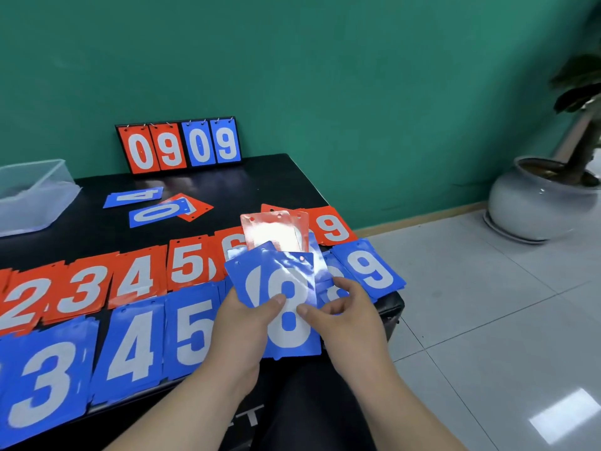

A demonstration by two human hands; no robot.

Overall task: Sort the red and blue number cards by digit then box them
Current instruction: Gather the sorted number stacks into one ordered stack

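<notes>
While both hands hold a fan of cards above the near right corner of the tabletop (276, 180), the blue 8 card (289, 333) sits at the front of that fan, facing up. The left hand (242, 323) grips the fan from below, its thumb pressed flat on the face of the blue 8 card and its fingers hidden behind. The right hand (348, 315) pinches the right edge of the blue 8 card, thumb on the face, fingers curled round the back. Behind the blue 8 card more blue cards fan out, and a glossy red card (276, 232) stands up past its top edge, its digit lost in glare.

Left of the blue 8 card run two rows of sorted piles. The farther row is red: 6 (232, 245), 5 (188, 263), 4 (136, 278), 3 (86, 288), 2 (19, 307). The nearer row is blue: 5 (192, 333), 4 (130, 346), 3 (39, 392). Right of the blue 8 card lies a blue 9 pile (370, 271), with a red 9 pile (335, 227) just beyond it.

Farther back and left of the blue 8 card, a loose blue 4 (135, 196) and a blue 0 (156, 213) lie apart from the rows, the 0 overlapping a red card (198, 208). Beyond those a scoreboard stand (179, 144) reading 0909 leans at the green wall, and far left of the blue 8 card sits a clear plastic box (32, 193). Well right of the blue 8 card, a potted plant (543, 203) stands on the tiled floor.
</notes>
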